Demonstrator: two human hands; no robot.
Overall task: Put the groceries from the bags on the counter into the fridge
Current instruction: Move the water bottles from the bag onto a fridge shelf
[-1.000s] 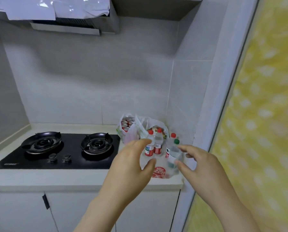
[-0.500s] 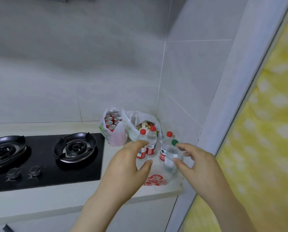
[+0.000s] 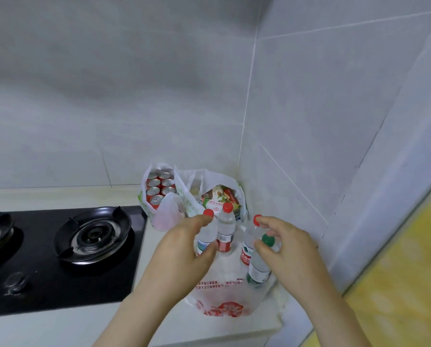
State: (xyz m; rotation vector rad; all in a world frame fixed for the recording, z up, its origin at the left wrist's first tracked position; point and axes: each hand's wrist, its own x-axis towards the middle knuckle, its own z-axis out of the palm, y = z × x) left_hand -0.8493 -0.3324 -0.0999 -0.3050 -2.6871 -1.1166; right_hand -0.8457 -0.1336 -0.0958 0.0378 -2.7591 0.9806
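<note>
White printed bag (image 3: 224, 304) of water bottles (image 3: 225, 229) by the near right edge of the table (image 3: 59, 326), hob (image 3: 59, 246) left, tiled wall (image 3: 297, 146) close right, left hand (image 3: 182, 251) curved round a red-capped bottle (image 3: 204, 237), right hand (image 3: 292, 249) round the green-capped bottle (image 3: 259, 269), fingers (image 3: 197, 221) half curled, actual grip cannot be told, two fuller bags (image 3: 159, 216) farther back

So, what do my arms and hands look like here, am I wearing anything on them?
Both forearms are bare as far as the frame shows: no sleeve on the left forearm or the right forearm. The left grip and right grip are bare hands, with no gloves, rings, watch or bracelet visible.
</note>
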